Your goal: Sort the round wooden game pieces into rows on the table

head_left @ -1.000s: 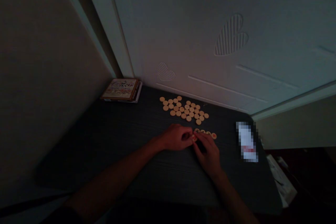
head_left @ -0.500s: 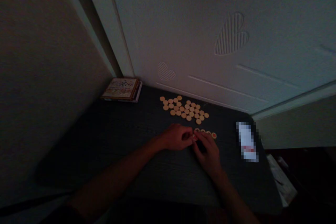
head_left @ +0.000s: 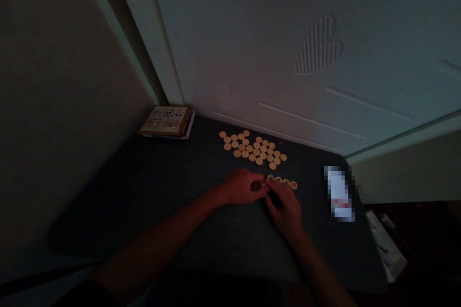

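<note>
My left hand (head_left: 247, 187) and my right hand (head_left: 286, 201) meet over the dark table, fingertips together. Pinched between them is a round wooden Chinese chess piece (head_left: 264, 184), mostly hidden by the fingers. Just beyond my right fingers lies a short row of face-up pieces; the one at its right end (head_left: 294, 185) has a red mark, the others dark marks. Farther back spreads a loose cluster of plain-looking wooden discs (head_left: 256, 152), with no marks that I can make out.
A small stack of books or boxes (head_left: 167, 121) lies at the table's back left corner. Toward the right edge is a blurred-out bright phone-like object (head_left: 339, 194). A white panel with heart reliefs (head_left: 319, 48) rises behind the table (head_left: 162, 187). Beyond its right edge sits a pale box (head_left: 387, 247).
Between my fingertips the piece has turned: its red-marked face showed before, and now only a pale sliver does. Both hands stay in nearly the same place.
</note>
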`<state>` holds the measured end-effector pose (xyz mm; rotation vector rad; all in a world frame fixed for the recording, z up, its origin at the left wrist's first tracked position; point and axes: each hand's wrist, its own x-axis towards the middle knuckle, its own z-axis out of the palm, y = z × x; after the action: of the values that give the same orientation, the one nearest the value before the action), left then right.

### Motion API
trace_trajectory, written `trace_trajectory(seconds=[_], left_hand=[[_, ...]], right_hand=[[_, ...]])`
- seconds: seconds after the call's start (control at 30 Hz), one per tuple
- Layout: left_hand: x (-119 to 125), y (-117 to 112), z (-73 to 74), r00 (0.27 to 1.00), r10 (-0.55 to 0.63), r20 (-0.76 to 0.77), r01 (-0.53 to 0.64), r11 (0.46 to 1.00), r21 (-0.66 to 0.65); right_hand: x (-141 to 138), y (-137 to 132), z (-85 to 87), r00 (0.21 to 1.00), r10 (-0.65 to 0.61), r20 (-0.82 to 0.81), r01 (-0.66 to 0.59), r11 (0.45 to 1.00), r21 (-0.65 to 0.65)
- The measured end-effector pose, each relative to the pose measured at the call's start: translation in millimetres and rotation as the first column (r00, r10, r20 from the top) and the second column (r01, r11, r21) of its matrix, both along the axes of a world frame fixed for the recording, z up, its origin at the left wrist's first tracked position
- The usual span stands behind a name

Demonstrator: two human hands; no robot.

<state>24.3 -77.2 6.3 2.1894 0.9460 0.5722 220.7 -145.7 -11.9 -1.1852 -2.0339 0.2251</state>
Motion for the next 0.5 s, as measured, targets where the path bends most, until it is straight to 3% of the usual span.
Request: trace_trajectory(seconds=[0.5], left_hand=[[-1.4, -0.3, 0.2, 1.0, -0.015, 0.005, 0.015, 1.0, 0.021]], right_hand=[[-2.1, -1.9, 4.3, 0.999, -0.036, -0.028, 0.035, 0.999, -0.041]])
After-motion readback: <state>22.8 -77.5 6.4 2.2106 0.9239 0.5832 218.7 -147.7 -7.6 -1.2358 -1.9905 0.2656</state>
